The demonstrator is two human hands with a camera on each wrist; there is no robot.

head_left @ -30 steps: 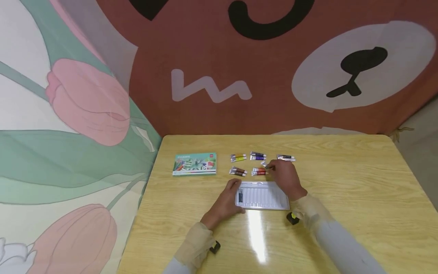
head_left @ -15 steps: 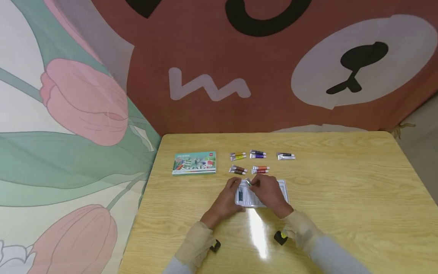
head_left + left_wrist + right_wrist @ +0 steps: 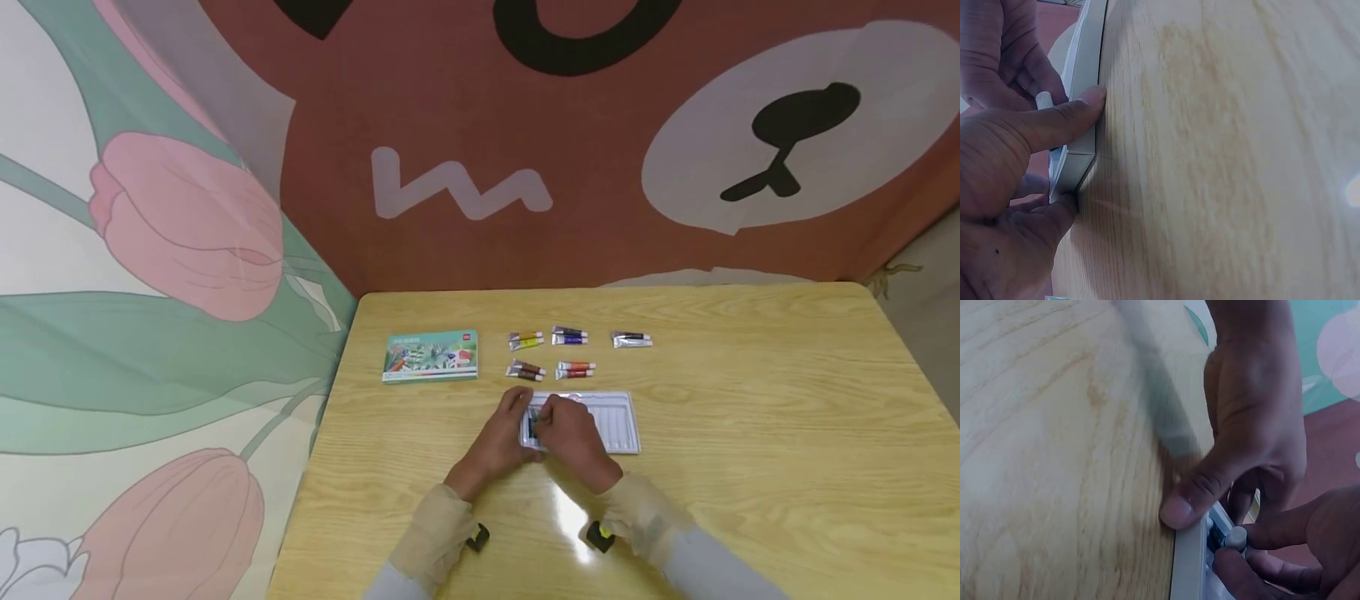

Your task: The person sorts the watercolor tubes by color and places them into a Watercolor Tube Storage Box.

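A white plastic paint tray (image 3: 617, 423) with a row of slots lies on the table. My left hand (image 3: 495, 442) grips its left end, thumb on the near side and fingers at the far side. Over that same end is my right hand (image 3: 573, 437), pinching a small paint tube whose white cap (image 3: 1235, 537) shows in the right wrist view. The fingers hide most of this tube. A dark paint tube (image 3: 533, 427) lies in the leftmost part of the tray, partly covered. In the left wrist view, the left thumb (image 3: 1063, 122) presses the tray's side wall (image 3: 1085, 147).
Paint tubes lie in pairs behind the tray: yellow (image 3: 526, 342), blue and purple (image 3: 570, 336), brown (image 3: 526, 371), orange and red (image 3: 575, 370), black and white (image 3: 632, 339). A green illustrated box (image 3: 431, 357) lies at the back left of the table (image 3: 750, 433).
My right hand has carried the paint tube from beside the orange and red pair leftward and down to the tray's left end. My left hand keeps its grip on the tray.
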